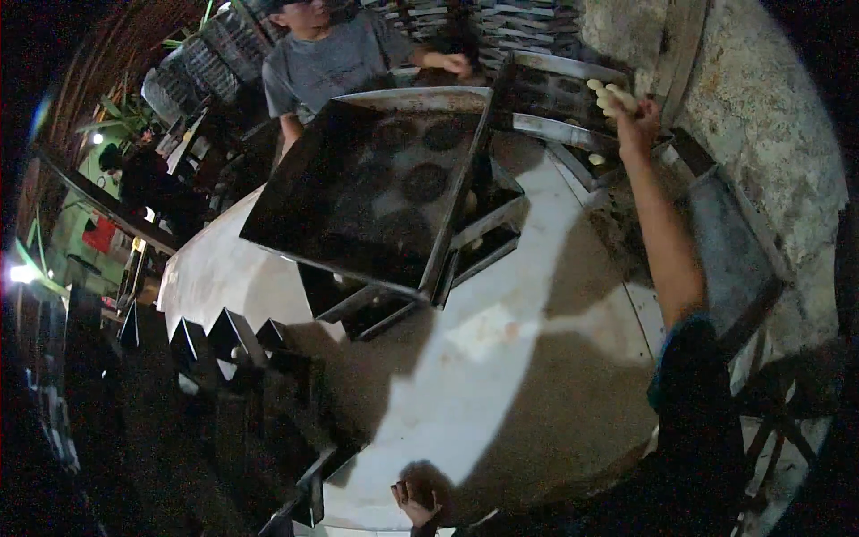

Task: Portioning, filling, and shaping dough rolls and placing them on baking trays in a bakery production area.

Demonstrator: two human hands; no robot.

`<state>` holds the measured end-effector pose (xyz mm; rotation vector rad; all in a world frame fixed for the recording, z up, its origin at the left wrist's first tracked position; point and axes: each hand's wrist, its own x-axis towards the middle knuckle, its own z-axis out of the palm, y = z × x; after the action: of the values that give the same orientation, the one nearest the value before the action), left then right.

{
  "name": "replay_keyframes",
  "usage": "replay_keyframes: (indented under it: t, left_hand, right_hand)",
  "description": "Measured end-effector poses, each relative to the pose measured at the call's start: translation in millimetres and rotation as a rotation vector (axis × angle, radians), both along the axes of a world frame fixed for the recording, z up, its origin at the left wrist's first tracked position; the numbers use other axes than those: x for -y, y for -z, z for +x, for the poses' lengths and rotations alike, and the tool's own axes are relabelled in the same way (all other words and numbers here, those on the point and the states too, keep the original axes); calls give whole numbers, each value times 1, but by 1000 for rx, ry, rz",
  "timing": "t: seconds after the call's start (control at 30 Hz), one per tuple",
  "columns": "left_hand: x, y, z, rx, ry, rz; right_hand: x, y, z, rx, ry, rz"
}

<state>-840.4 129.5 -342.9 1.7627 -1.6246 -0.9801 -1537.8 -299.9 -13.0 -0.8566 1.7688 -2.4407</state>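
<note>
My right arm reaches far across to the back right. There my right hand (637,127) grips a cluster of pale, rounded dough pieces (616,97), held over the edge of a dark metal tray (559,125). At the near edge of the table my left hand (416,506) hangs low with its fingers slightly bent and apart, and nothing shows in it. In the middle, a large dark baking tray (358,183) with round marks on its bottom rests tilted on other trays (483,255). A single dough piece (597,159) lies beside the far tray.
A pale, worn tabletop (479,403) spreads under the trays. Stacked dark trays (224,358) rise on the left. At the right stands another metal tray (729,242) by a rough wall (769,116). Across the table is a person in a grey shirt (327,67).
</note>
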Motion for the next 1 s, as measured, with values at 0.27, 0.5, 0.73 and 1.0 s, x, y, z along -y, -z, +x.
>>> replay_keyframes:
  t: [0.27,0.5,0.73,1.0]
  left_hand:
    - [25,-153,-45,-512,107,-68]
    - [-88,-250,80,-768,35,-381]
    - [-192,-300,251,-946,-763,-557]
    - [-243,-326,390,-1104,-855,-757]
  right_hand:
    - [-255,25,267,-381,-945,-40]
    - [-472,22,620,-231,-1461,237]
    - [-531,-7,838,-437,-1706,89]
    - [-573,-5,1013,-826,-1600,-371]
